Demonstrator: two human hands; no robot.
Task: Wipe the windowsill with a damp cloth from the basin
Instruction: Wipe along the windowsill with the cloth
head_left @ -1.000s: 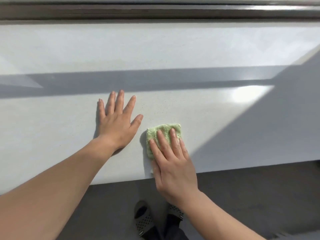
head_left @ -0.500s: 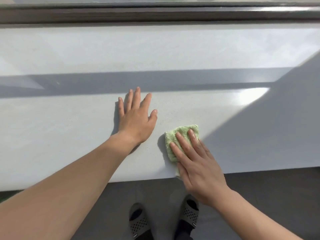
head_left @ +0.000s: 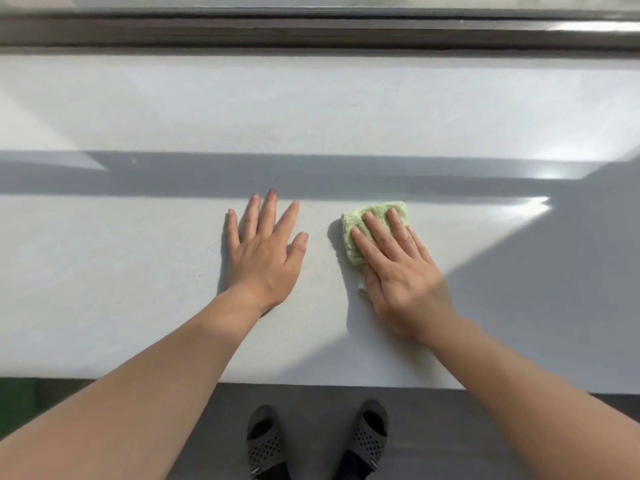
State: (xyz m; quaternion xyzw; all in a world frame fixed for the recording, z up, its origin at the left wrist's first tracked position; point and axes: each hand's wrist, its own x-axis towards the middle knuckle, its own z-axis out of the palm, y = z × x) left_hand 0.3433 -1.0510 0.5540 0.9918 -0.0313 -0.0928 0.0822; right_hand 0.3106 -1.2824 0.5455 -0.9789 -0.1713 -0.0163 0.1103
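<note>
A wide white windowsill [head_left: 138, 271] fills the view, crossed by a band of shadow. A folded light-green cloth [head_left: 360, 221] lies on it right of centre. My right hand [head_left: 398, 268] presses flat on the cloth with straight fingers, covering its near half. My left hand [head_left: 266, 251] rests palm down on the bare sill a little to the left of the cloth, fingers spread. No basin is in view.
A dark window frame [head_left: 311, 32] runs along the far edge of the sill. Below the sill's near edge is a grey floor [head_left: 450, 438] with my two feet in dark perforated slippers [head_left: 266, 441]. A green patch [head_left: 17, 393] shows at the lower left.
My right hand has pushed the cloth away from the sill's near edge, toward the window. My left hand stays flat beside it. The view has shifted so both hands sit farther onto the sill.
</note>
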